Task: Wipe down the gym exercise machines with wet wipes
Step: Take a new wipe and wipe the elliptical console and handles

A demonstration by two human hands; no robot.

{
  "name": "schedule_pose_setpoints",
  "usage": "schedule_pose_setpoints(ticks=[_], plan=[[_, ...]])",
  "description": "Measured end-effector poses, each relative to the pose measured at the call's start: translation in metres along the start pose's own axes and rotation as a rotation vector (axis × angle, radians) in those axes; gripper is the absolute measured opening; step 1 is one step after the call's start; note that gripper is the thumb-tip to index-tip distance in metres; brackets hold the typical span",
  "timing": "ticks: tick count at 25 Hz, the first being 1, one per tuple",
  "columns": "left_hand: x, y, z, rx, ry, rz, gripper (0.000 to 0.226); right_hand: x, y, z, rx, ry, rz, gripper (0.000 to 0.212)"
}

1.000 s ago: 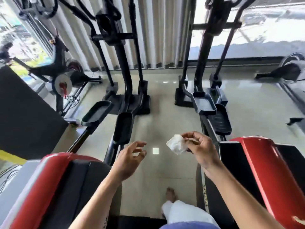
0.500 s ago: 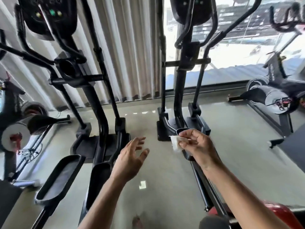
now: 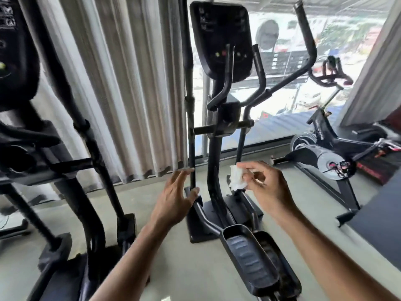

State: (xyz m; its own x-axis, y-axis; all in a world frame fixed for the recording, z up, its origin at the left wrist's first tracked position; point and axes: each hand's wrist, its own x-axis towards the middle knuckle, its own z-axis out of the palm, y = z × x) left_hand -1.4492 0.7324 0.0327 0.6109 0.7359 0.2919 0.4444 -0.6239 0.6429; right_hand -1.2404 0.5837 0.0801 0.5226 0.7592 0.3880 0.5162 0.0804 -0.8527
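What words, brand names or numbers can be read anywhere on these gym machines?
None can be read for certain.
Spin bike: pale lettering runs down its frame, too blurred to read.
Console of the middle elliptical: only coloured buttons show, no legible text.
Left elliptical's console: pale marks near the top, too blurred.
Wet wipe in the right hand: no print visible.

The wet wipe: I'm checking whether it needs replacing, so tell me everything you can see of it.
The wet wipe is a small white sheet, crumpled into a loose wad with creased folds; it looks soft and thin. The right hand pinches it at its right edge between thumb and fingertips, holding it in the air in front of the elliptical machine, not visibly pressed against any part. No dirt shows on it, though the picture is slightly blurred. The left hand is apart from it.
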Motion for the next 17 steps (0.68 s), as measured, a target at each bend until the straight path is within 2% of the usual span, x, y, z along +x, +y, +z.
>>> schedule_pose_setpoints(ticks=[3, 5, 11, 17], plan=[[0.087, 0.0, -0.005, 0.047, -0.002, 0.13, 0.058, 0.059, 0.011, -0.004, 0.03, 0.074, -0.027, 0.038], [0.149, -0.001, -0.006, 0.083, 0.056, 0.173, 0.063, 0.106, 0.029, -0.009, 0.048, 0.103, -0.073, 0.041], [0.286, 0.0, 0.008, 0.235, 0.012, 0.14, 0.085, 0.246, 0.073, -0.018, -0.061, 0.182, -0.225, 0.033], [0.413, -0.013, -0.025, 0.269, 0.304, 0.206, 0.085, 0.379, 0.083, -0.013, -0.203, 0.168, -0.394, 0.026]])
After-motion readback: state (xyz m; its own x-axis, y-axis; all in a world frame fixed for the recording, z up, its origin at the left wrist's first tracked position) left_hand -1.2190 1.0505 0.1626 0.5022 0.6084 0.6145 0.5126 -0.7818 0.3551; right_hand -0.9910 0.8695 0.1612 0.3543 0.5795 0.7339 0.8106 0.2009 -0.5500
